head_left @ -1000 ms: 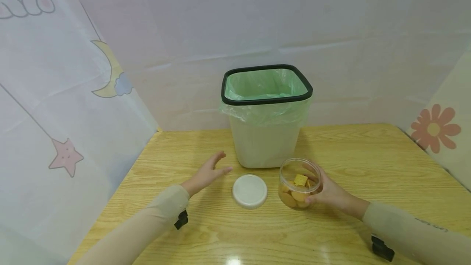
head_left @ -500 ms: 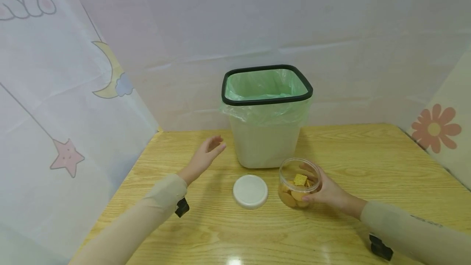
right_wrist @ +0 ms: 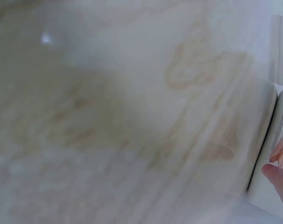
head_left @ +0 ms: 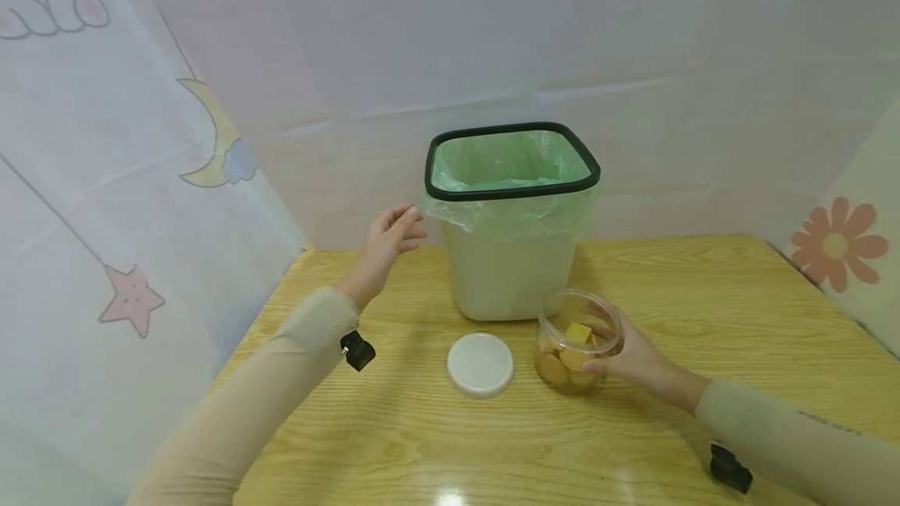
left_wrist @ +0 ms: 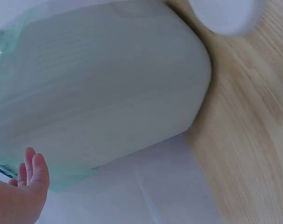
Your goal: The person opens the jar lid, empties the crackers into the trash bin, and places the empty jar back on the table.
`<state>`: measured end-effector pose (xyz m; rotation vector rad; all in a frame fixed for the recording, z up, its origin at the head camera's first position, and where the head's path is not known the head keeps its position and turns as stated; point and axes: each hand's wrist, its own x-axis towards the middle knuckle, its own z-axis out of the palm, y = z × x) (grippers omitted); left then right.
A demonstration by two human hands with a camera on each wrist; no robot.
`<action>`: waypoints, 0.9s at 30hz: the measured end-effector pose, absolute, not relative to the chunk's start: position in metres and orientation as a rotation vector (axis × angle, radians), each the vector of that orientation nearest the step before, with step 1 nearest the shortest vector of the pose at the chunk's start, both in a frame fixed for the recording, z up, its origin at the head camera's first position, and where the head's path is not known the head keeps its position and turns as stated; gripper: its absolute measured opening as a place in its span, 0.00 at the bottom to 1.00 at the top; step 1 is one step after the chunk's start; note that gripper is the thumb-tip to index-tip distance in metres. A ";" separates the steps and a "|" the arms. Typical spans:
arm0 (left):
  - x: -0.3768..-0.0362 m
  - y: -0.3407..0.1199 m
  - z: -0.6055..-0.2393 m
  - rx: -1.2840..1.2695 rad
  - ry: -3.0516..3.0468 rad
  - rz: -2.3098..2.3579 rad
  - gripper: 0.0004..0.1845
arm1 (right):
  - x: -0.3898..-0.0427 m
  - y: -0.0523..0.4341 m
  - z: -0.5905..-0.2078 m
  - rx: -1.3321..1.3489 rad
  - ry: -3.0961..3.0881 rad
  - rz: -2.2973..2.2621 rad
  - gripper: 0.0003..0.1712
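A clear round jar (head_left: 562,336) of yellow biscuits (head_left: 553,368) stands without its lid in front of the bin. My right hand (head_left: 633,358) grips its right side, thumb at the front and fingers behind. At the right edge of the right wrist view, the thumb and a fingertip of that hand (right_wrist: 281,182) show at the jar. To the left, my left hand (head_left: 389,244) is raised beside the bin liner (head_left: 492,219), its fingers loosely bent and holding nothing. The left wrist view has this hand (left_wrist: 29,186) overlapping the liner's edge.
A pale bin (head_left: 516,276) with a black rim ring (head_left: 513,194) stands at the back of the wooden table (head_left: 394,428). The white round lid (head_left: 480,364) lies left of the jar. Behind hangs a printed cloth (head_left: 351,37).
My left hand has risen from the table's level beside the lid up to the bin's upper left side. The jar, still in my right hand, has shifted slightly up and right.
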<state>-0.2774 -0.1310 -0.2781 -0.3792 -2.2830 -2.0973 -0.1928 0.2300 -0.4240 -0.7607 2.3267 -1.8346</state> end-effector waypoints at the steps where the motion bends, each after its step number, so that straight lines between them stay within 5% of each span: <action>1: -0.278 -0.130 -0.276 -0.364 -2.268 -2.121 0.26 | -0.193 0.230 -0.423 -0.756 2.321 -1.838 0.58; 27: -0.310 -0.122 -0.227 -0.056 -2.017 -2.718 0.27 | -0.183 0.241 -0.403 -0.749 2.292 -1.935 0.55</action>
